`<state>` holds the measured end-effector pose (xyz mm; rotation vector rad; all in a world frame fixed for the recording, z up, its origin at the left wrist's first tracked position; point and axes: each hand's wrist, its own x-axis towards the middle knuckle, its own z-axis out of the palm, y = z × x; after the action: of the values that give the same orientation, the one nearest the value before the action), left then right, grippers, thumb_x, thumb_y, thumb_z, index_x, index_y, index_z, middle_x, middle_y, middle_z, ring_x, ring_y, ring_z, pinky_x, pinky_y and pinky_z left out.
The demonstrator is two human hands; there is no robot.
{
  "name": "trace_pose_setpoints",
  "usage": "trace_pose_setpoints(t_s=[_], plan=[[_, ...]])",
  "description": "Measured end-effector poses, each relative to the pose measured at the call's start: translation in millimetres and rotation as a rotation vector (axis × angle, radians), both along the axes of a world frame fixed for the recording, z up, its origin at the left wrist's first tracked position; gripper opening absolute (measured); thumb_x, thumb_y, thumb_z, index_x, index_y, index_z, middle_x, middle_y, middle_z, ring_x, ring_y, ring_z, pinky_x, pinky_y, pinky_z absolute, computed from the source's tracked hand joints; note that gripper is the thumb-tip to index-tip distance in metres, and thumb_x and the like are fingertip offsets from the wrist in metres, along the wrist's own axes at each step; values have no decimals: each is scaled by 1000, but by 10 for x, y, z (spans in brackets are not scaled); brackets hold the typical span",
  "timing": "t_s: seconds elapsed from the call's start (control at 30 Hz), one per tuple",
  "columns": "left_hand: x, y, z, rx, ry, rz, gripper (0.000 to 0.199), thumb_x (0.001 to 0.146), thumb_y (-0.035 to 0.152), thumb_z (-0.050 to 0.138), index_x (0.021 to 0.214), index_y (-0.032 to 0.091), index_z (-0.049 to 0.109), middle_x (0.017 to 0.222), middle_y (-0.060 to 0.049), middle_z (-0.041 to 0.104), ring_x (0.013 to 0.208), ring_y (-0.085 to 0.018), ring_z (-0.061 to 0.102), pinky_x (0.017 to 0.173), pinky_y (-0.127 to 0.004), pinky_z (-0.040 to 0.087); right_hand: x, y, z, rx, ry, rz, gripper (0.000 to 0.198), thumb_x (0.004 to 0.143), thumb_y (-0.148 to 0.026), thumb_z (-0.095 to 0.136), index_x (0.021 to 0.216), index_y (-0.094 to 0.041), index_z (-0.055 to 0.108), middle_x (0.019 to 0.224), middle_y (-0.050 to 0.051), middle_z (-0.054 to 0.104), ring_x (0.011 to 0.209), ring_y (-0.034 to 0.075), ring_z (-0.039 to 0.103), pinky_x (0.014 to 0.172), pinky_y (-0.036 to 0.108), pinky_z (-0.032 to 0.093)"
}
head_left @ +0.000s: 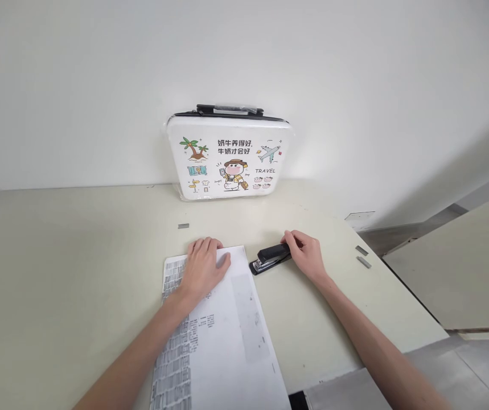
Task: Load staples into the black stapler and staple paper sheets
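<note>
Printed paper sheets (222, 353) lie on the table in front of me, with small dark text and grey blocks down their left side. My left hand (205, 265) rests on their upper part, its fingers over the top edge and the thumb apart. Just right of the sheets' upper right corner is a black stapler (273, 256), its front end pointing left toward the paper. My right hand (304, 250) grips the stapler's rear end between thumb and fingers. A small gap shows between the stapler and the paper edge.
A white case (229, 154) with cartoon prints and a black handle leans against the wall at the back. One staple strip (183, 226) lies beyond the paper; two more staple strips (362, 256) are near the right edge of the pale table (77, 273). Below right is the floor.
</note>
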<state>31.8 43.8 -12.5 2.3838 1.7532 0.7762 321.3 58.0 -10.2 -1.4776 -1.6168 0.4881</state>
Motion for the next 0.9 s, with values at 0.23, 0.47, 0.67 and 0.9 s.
trace_pose_setpoints(t_s=[0.23, 0.47, 0.67, 0.9], plan=[[-18, -5, 71, -72, -120, -51, 14, 101, 37, 49, 96, 24, 51, 98, -6, 69, 101, -29, 64, 104, -50, 44, 1, -4, -1, -5, 4, -5, 53, 103, -59, 47, 72, -21, 67, 64, -1, 59, 57, 14, 44, 60, 29, 37], [13, -39, 137, -182, -209, -79, 26, 103, 47, 47, 93, 25, 55, 94, -5, 72, 100, -29, 66, 102, -49, 48, 9, 0, -12, 1, -13, -10, 53, 103, -59, 46, 72, -21, 67, 63, -1, 58, 57, 14, 43, 59, 29, 36], [64, -70, 109, -190, -197, -102, 22, 102, 44, 52, 95, 25, 60, 93, -3, 75, 96, -28, 70, 102, -47, 49, -8, -21, 9, -4, -2, 7, 51, 102, -58, 48, 72, -21, 66, 63, -1, 56, 57, 15, 43, 59, 29, 36], [88, -77, 103, -178, -158, -51, 18, 101, 39, 55, 96, 24, 62, 97, -4, 77, 95, -26, 72, 106, -49, 46, 0, -33, -6, 6, -19, 34, 47, 103, -52, 50, 71, -21, 66, 64, -1, 58, 57, 15, 45, 60, 30, 36]])
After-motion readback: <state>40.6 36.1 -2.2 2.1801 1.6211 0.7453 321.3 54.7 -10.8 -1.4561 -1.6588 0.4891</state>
